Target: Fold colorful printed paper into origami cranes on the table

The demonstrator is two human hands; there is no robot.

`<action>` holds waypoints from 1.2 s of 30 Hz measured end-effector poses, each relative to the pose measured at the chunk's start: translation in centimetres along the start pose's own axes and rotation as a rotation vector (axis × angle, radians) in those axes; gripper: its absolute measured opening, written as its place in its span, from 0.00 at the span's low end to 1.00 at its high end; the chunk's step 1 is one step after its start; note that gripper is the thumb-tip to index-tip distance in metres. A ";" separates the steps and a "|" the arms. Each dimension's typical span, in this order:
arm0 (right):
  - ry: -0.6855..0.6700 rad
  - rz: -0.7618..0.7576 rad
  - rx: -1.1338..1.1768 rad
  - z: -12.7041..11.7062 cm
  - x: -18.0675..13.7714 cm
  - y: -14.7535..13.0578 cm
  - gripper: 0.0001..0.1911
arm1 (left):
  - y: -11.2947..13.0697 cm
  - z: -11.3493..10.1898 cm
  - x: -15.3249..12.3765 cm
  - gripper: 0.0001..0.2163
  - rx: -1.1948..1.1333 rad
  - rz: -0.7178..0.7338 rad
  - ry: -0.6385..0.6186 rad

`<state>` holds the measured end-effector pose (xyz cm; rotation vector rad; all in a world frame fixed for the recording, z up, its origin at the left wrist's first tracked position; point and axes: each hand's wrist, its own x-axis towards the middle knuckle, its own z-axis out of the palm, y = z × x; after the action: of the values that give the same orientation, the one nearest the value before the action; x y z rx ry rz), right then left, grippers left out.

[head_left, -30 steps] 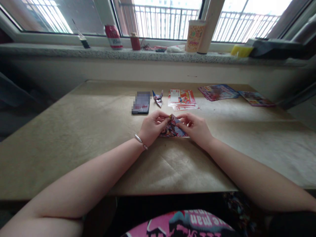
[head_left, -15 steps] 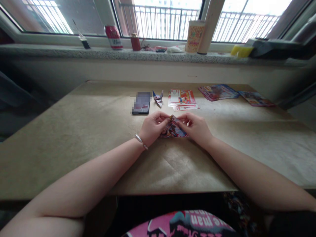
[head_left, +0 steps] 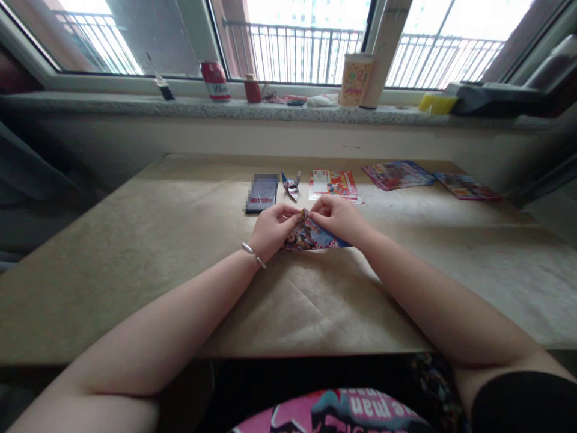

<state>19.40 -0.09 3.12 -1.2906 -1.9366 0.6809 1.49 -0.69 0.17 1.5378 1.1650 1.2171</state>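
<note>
A colourful printed sheet of paper, folded into a triangle-like shape, lies on the table with its long edge toward me. My left hand pinches its left side near the top point. At the same peak, my right hand grips the paper between thumb and fingers. Part of the sheet is hidden under both hands. Just beyond them sit a folded paper crane and a dark phone, the phone's screen blurred. Red and white leaflets lie behind my right hand.
Printed magazines lie at the back right, another stack beside them. On the windowsill stand a red can, a red bottle, a patterned cup and a yellow item.
My right hand has shifted left and slightly away from me, uncovering more of the paper's right side. My left hand has moved slightly left. The view has tilted a little upward.
</note>
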 end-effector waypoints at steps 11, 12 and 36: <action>0.012 0.021 0.044 0.7 -0.4 1.5 0.08 | -0.7 0.3 0.6 0.12 0.050 0.011 -0.044; 0.015 0.025 0.056 0.8 -0.4 1.7 0.08 | -0.7 0.4 0.6 0.11 0.045 0.004 -0.051; -0.004 0.143 -0.109 0.8 0.9 4.4 0.08 | 0.3 0.5 -0.4 0.11 0.914 0.510 -0.220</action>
<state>20.98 2.32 -0.42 -1.5077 -1.9206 0.6556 1.99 -1.16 0.25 2.7014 1.2942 0.7812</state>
